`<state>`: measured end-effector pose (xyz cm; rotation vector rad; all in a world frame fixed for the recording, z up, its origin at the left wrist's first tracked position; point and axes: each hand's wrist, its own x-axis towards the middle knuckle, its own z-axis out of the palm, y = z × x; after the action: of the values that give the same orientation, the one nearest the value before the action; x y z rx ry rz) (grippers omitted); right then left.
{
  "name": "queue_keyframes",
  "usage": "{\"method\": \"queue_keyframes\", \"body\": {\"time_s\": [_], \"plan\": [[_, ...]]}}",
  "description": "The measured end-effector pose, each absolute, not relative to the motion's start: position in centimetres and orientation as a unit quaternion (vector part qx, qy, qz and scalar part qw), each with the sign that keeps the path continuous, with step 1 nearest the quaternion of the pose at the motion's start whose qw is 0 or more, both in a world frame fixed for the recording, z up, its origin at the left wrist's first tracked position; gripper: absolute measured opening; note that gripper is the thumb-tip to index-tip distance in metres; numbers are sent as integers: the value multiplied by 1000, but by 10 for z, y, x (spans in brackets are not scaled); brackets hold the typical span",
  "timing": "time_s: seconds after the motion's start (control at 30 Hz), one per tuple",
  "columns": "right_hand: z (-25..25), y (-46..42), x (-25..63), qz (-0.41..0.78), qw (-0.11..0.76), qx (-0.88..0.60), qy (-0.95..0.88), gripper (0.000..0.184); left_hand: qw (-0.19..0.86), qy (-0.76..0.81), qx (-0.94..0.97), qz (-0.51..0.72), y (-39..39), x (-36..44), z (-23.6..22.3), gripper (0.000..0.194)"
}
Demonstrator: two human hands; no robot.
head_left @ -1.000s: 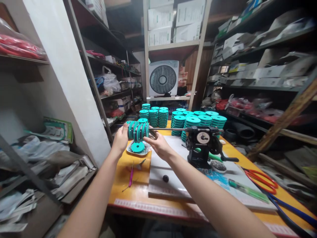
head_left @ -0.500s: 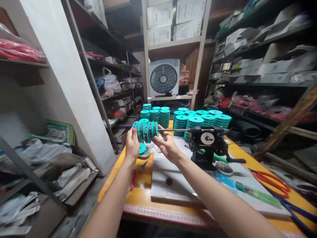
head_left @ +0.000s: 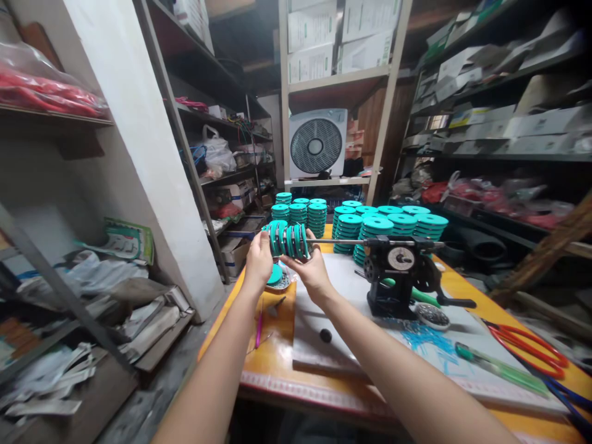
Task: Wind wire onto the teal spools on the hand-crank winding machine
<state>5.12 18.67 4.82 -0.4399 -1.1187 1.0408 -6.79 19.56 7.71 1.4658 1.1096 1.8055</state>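
A row of several teal spools [head_left: 287, 240] sits on its side on the thin metal rod [head_left: 342, 241] of a black hand-crank winding machine [head_left: 393, 271]. My left hand [head_left: 259, 260] grips the row at its left end. From the right and below, my right hand [head_left: 313, 269] closes round the other end, beside the rod. Dark bands show between the teal rims. Below the hands, one teal spool [head_left: 274, 275] lies on a small dish [head_left: 280, 285] of tiny parts.
Stacked teal spools [head_left: 377, 231] stand behind the machine. Around the white board [head_left: 309, 354] are orange-handled scissors [head_left: 531, 348], a green-handled tool [head_left: 504, 370], a bowl of small metal pieces [head_left: 431, 315], blue strips [head_left: 432, 342] and a purple tool [head_left: 258, 327]. Shelves flank the table.
The whole view has shifted, so the scene sits further right. Both hands and the spools have moved slightly along the rod toward the machine, and the spools look more evenly aligned.
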Motion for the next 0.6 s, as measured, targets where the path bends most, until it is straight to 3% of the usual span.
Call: {"method": "queue_keyframes", "body": {"time_s": [0.37,0.6], "plan": [[43,188,67,477,655,-176,-559,84,347,305,560,688,177,-64,43,52],[51,204,67,469,646,-170,-577,82,339,276,595,675,186,-77,65,48]]}}
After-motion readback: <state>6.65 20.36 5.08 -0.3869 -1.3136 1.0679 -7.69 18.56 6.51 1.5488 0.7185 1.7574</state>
